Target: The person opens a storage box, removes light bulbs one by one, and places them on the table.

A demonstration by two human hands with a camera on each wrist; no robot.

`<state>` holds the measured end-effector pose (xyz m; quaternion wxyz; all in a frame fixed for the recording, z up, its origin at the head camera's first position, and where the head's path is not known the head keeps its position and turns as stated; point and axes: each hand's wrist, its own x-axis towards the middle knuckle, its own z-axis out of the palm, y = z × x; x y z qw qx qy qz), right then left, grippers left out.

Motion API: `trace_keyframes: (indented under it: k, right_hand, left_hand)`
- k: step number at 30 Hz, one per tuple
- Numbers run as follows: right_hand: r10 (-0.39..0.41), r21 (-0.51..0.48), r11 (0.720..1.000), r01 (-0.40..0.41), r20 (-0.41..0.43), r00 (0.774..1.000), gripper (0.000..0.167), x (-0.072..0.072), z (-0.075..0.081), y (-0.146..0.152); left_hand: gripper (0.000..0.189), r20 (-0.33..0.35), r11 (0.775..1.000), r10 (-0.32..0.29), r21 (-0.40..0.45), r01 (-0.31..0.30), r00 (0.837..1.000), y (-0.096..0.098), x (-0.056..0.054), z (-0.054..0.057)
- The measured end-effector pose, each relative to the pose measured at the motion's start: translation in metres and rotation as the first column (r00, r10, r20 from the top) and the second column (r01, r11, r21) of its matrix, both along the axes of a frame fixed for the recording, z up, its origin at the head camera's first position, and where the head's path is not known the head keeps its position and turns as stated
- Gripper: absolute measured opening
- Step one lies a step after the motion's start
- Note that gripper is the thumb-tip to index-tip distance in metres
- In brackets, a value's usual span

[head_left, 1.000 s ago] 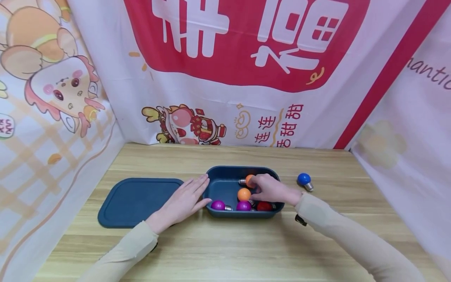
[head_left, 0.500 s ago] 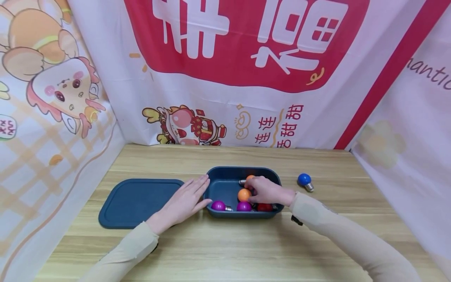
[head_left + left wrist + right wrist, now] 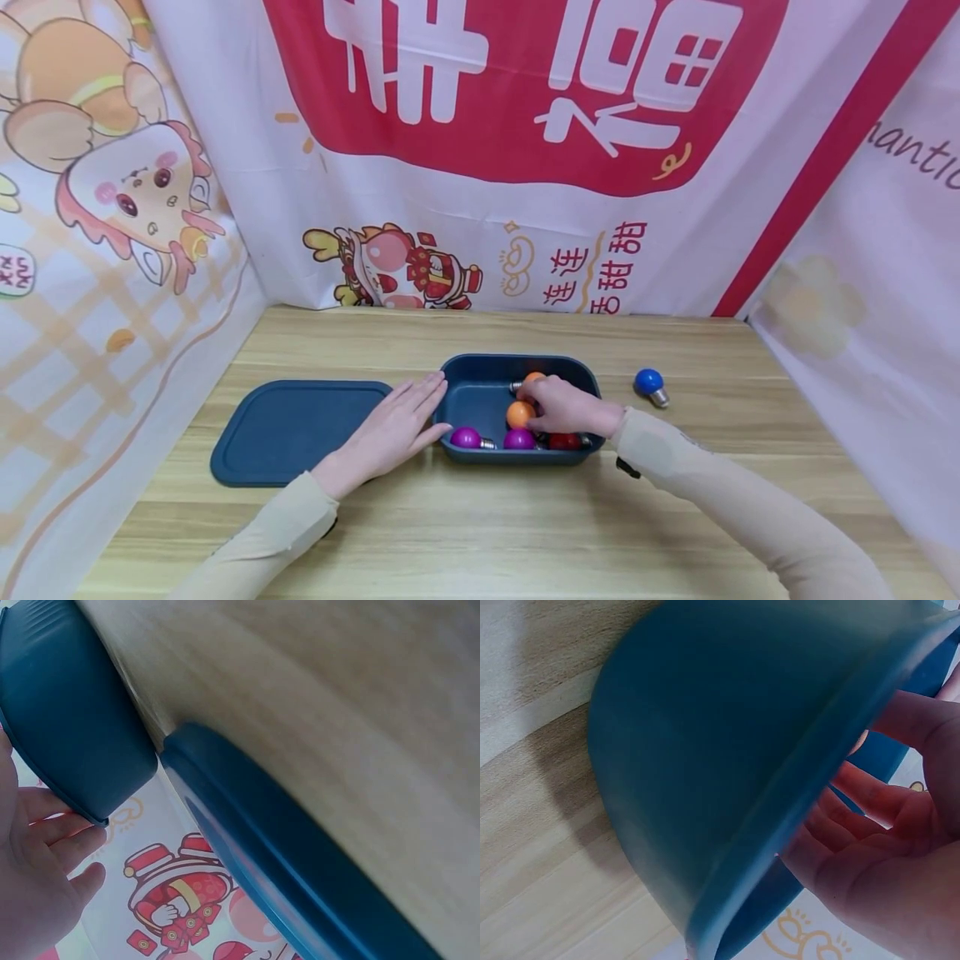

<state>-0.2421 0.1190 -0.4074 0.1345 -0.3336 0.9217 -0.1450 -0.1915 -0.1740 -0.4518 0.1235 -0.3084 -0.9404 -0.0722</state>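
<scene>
Pinching orange bulb (image 3: 519, 414), prob., R hand (image 3: 570, 406), cloth (image 3: 690, 242) txt "甜甜"

Wood-grain tbl (image 3: 480, 533) carries dk lid (image 3: 292, 433), dk box (image 3: 517, 458) & blue bulb (image 3: 649, 384), L to R.

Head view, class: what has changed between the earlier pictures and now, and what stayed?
The right hand has shifted slightly left in the container, toward the nearer orange bulb; whether its grip has closed on that bulb is unclear. The left hand stays against the container's left end; the lid and blue bulb lie unmoved.
</scene>
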Motion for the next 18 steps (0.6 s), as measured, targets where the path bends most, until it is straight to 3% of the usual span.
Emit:
trace_keyframes:
  k: [18]
  right_hand:
    - [0.019,0.007,1.0,-0.019,0.022,1.0,0.029,0.0012,0.0039,-0.0008]
  left_hand:
    - [0.067,0.014,1.0,0.005,0.001,-0.005,1.0,0.0004,0.0002,0.0007]
